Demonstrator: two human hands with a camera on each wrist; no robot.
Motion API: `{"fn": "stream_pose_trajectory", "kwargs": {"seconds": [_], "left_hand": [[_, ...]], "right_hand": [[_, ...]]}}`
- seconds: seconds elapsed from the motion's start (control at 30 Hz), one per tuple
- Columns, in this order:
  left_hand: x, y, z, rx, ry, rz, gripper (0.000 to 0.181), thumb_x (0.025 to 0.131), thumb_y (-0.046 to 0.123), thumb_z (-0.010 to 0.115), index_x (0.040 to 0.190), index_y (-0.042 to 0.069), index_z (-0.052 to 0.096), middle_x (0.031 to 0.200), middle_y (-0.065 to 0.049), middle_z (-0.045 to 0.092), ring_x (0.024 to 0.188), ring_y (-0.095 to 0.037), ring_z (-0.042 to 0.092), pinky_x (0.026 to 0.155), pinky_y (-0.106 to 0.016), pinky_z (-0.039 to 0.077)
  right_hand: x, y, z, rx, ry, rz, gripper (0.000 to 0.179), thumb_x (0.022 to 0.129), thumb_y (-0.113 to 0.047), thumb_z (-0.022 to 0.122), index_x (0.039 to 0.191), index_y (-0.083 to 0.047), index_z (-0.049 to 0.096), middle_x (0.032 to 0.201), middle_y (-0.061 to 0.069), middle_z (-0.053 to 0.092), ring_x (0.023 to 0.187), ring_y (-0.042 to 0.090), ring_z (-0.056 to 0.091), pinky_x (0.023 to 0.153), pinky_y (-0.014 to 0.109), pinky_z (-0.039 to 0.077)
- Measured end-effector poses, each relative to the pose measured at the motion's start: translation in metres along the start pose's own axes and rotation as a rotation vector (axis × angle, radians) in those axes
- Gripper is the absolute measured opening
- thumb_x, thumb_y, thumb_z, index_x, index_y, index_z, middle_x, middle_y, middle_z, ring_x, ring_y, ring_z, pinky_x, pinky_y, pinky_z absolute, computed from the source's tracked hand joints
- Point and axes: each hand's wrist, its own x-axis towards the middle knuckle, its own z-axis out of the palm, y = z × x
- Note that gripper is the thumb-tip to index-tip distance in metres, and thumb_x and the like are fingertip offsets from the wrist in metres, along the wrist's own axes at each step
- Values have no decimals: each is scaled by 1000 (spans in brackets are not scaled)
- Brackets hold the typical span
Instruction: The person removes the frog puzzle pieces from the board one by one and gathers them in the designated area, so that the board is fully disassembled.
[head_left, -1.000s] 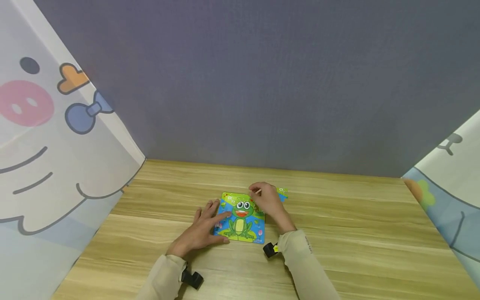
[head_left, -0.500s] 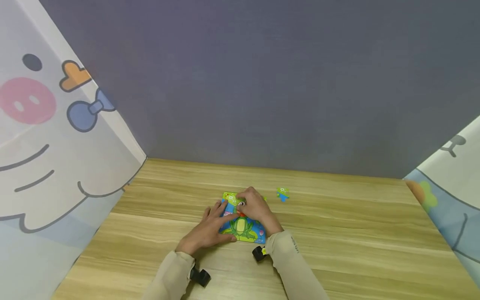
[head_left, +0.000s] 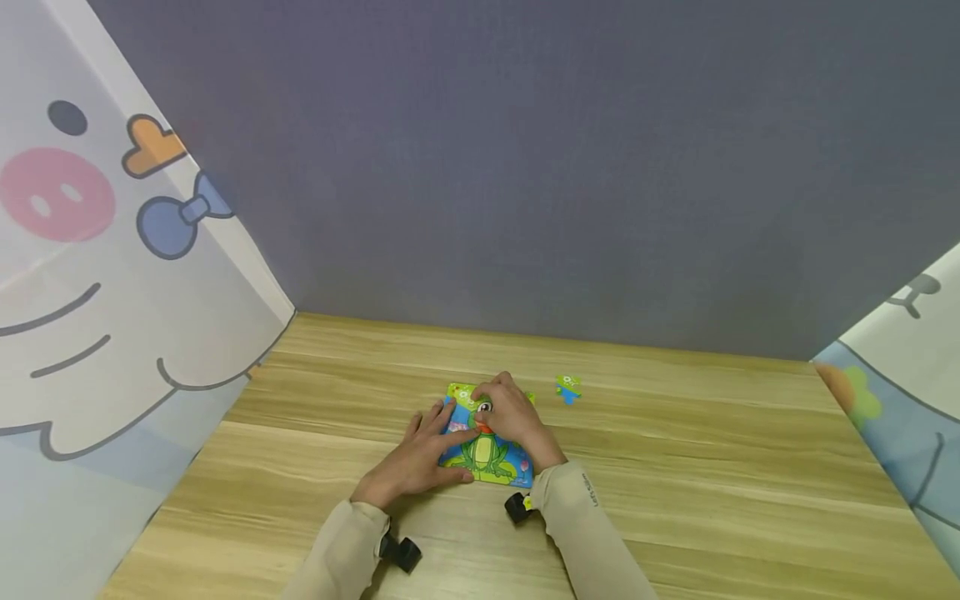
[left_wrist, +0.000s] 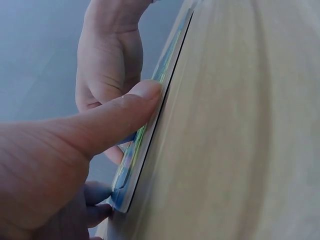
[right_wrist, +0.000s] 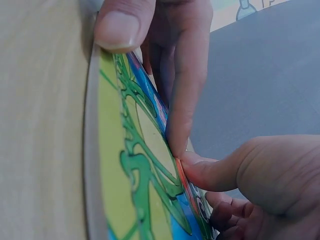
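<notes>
A square frog jigsaw puzzle (head_left: 483, 454) lies flat on the table in front of me. My left hand (head_left: 408, 468) rests at its left side, fingers extended; the index fingertip touches the frog's mouth. In the left wrist view the left thumb (left_wrist: 142, 91) lies against the board's near edge. My right hand (head_left: 513, 414) bends over the frog's head, its thumb and curled fingers around a puzzle piece there, mostly hidden under the palm. The right wrist view shows the right thumb (right_wrist: 212, 172) meeting the left index fingertip at the red mouth.
A loose green and blue puzzle piece (head_left: 568, 389) lies beyond the board to the right. The wooden table (head_left: 697, 450) ends at a grey back wall (head_left: 540, 183). Cartoon-printed panels (head_left: 82, 317) stand at both sides. Each wrist carries a small black camera (head_left: 517, 507).
My right hand has moved left from the board's upper right corner onto the frog's head, uncovering the loose piece. The left hand has stayed at the board. Over the last half second both hands barely moved.
</notes>
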Motion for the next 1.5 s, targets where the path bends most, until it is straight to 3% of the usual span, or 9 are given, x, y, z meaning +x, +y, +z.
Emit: {"fn": "stream_pose_trajectory", "kwargs": {"seconds": [0.3, 0.47, 0.67, 0.83, 1.0, 1.17, 1.27, 1.5], "left_hand": [[0, 0, 0, 3, 2, 2, 63, 89, 44, 73, 143, 18, 57, 163, -34, 15, 153, -52, 13, 115, -76, 14], [-1, 1, 0, -5, 2, -13, 64, 88, 44, 73, 144, 18, 56, 164, -33, 14, 153, -52, 12, 116, -76, 13], [-1, 0, 0, -5, 5, -18, 64, 88, 44, 74, 143, 18, 57, 164, -32, 14, 154, -51, 12, 116, -76, 13], [-2, 0, 1, -8, 6, -21, 64, 88, 44, 74, 144, 18, 56, 164, -32, 14, 153, -51, 13, 117, -75, 13], [-2, 0, 1, -19, -5, -28, 64, 88, 45, 73, 144, 19, 55, 164, -32, 12, 153, -52, 12, 117, -76, 11], [-2, -2, 1, -9, 1, -24, 63, 88, 44, 74, 144, 20, 56, 165, -31, 13, 153, -51, 13, 117, -75, 12], [-1, -2, 1, 3, 5, -17, 62, 88, 43, 74, 144, 20, 56, 164, -31, 15, 153, -50, 14, 117, -75, 13], [0, -2, 2, 10, 3, -12, 62, 88, 42, 74, 144, 20, 56, 164, -31, 16, 153, -50, 15, 116, -75, 14]], "right_hand": [[0, 0, 0, -26, 8, -13, 26, 88, -13, 77, 113, -10, 71, 121, 14, 55, 105, 29, 56, 92, 47, 51], [0, 0, -1, -16, 10, -14, 26, 87, -12, 77, 112, -11, 70, 119, 13, 57, 104, 28, 56, 91, 47, 50], [2, 0, 0, 8, 79, 31, 43, 80, -14, 84, 120, -9, 68, 113, 12, 61, 101, 26, 56, 89, 44, 52], [1, 1, -1, -15, 134, 43, 47, 74, -21, 90, 115, -8, 71, 107, 11, 64, 98, 26, 56, 85, 42, 52], [-3, 6, -9, 38, 107, -16, 35, 83, -22, 82, 115, -11, 72, 105, 10, 63, 95, 23, 54, 82, 40, 49], [-4, 11, -20, 113, 39, -59, 27, 94, -6, 66, 119, -11, 73, 105, 9, 68, 87, 18, 56, 78, 35, 49], [-4, 15, -24, 146, 43, -57, 29, 95, 2, 61, 118, -10, 73, 105, 10, 71, 87, 17, 58, 78, 34, 50], [-5, 25, -27, 195, 61, -14, 20, 94, 0, 64, 110, -8, 73, 98, 8, 73, 87, 17, 65, 78, 34, 54]]}}
